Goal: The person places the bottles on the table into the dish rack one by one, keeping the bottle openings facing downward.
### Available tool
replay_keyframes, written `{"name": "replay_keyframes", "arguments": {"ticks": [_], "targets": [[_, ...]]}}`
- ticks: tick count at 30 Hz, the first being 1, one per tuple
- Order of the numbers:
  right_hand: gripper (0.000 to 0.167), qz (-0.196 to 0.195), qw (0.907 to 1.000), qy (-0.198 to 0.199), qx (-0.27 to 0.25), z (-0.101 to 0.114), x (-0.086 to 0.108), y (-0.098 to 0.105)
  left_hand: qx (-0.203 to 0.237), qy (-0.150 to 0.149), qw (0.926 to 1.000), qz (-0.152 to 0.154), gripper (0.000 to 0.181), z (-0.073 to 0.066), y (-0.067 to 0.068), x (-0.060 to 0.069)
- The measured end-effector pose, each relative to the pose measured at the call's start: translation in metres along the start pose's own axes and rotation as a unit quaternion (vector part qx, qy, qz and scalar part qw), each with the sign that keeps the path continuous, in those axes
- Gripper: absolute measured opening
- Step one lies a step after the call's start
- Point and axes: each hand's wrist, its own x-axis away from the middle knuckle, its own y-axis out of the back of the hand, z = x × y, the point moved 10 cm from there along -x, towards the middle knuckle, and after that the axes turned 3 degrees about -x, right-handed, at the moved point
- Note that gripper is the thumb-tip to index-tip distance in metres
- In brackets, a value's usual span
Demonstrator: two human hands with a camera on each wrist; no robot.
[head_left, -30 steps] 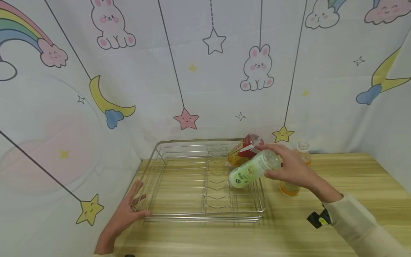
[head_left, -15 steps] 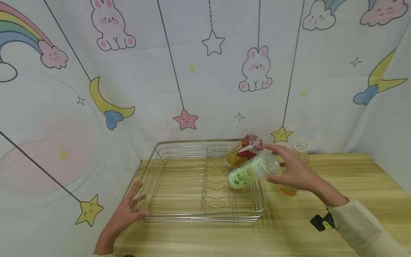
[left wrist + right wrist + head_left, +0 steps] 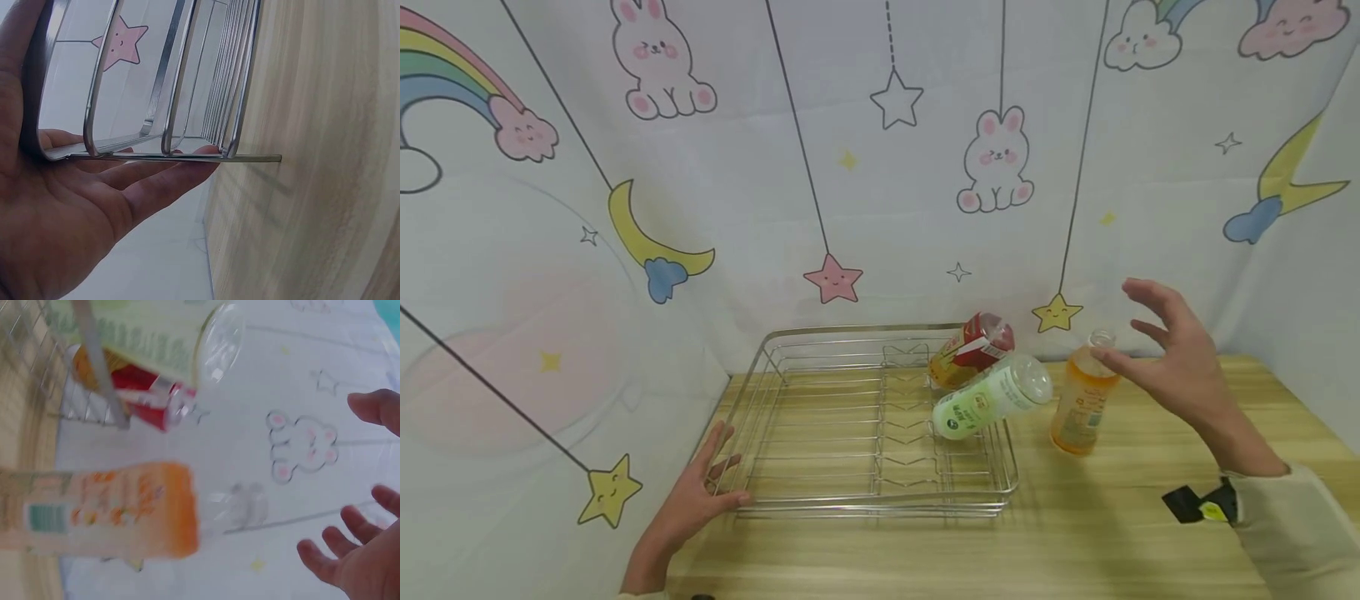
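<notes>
1. orange-tinted, clear-necked plastic bottle point(image 3: 1082, 408) stands upright on the pale wood-grain table point(image 3: 850, 558), just right of the silver wire rack point(image 3: 880, 501), its long axis vertical.
2. on my feed it lies just left of the nearer right hand point(image 3: 1183, 367), fingers spread, holding nothing; the left hand point(image 3: 692, 490) grips the rack's left end.
3. since half a second ago, i see the right hand has come off the pale green plastic bottle point(image 3: 981, 404) leaning in the rack and swung right, uncovering the orange one.

Txt illegible on orange btl point(image 3: 1081, 408), green btl point(image 3: 987, 402), red btl point(image 3: 970, 353).
</notes>
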Motion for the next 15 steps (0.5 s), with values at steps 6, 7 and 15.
{"name": "replay_keyframes", "arguments": {"ticks": [6,7,15], "targets": [[0.093,-0.004,0.9882,-0.148,-0.04,-0.073,0.023,0.007,-0.005,0.0,1.0,-0.001,0.113,-0.001,0.001,0.0],[0.095,0.006,0.9856,-0.162,-0.049,-0.084,0.028,0.005,-0.004,0.0,1.0,0.0,0.113,-0.001,0.001,0.0],[0.116,0.143,0.9571,-0.247,-0.051,-0.15,0.079,-0.042,0.0,-0.002,1.0,0.003,0.112,-0.001,0.0,0.0]]}}
